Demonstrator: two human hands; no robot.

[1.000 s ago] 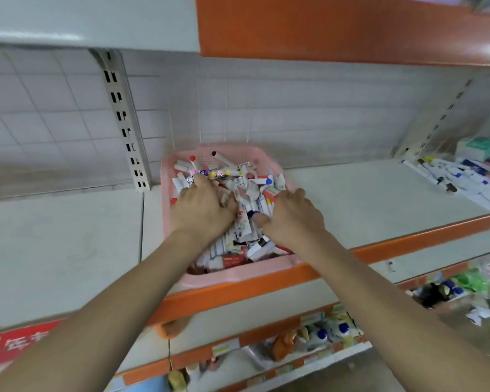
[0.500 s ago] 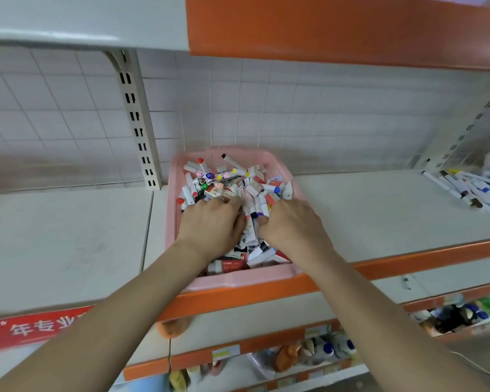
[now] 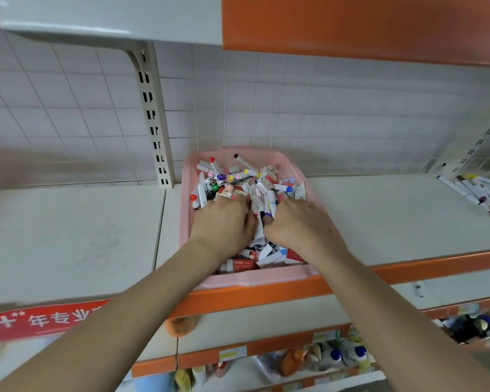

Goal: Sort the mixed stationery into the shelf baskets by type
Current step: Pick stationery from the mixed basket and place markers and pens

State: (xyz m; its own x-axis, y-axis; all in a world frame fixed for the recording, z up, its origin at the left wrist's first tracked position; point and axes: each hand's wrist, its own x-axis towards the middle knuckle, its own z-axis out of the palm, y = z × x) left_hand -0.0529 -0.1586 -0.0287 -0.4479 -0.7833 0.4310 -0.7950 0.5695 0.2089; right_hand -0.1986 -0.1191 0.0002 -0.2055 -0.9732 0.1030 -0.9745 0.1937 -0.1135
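Pink basket (image 3: 186,210) sits on the shelf (image 3: 68,236) at 12 o'clock from the wearer. Its 6 o'clock rim lies right on the orange shelf lip (image 3: 408,271) and looks to overhang it a little.

Mixed stationery (image 3: 255,190) is heaped inside: capped markers toward 12 o'clock, small boxed pieces toward 6.

Left grip (image 3: 224,222) and right grip (image 3: 300,224) lie palm down, side by side, nearly touching, with fingers sunk into the heap. Fingertips are buried, so cannot tell whether either grip has closed on anything.

Loose markers (image 3: 475,190) lie on the shelf at 3 o'clock, well apart from the basket.

Risks, as judged:
- Weight on the 6 o'clock half could tip the basket over the lip
- A handful raked up blind likely brings mixed types, so mis-sorting
- The heap rides near rim height at 3 o'clock, so stirring may flick pieces over the wall, and round markers would roll
- Anything dropped at the lip falls toward the lower shelves
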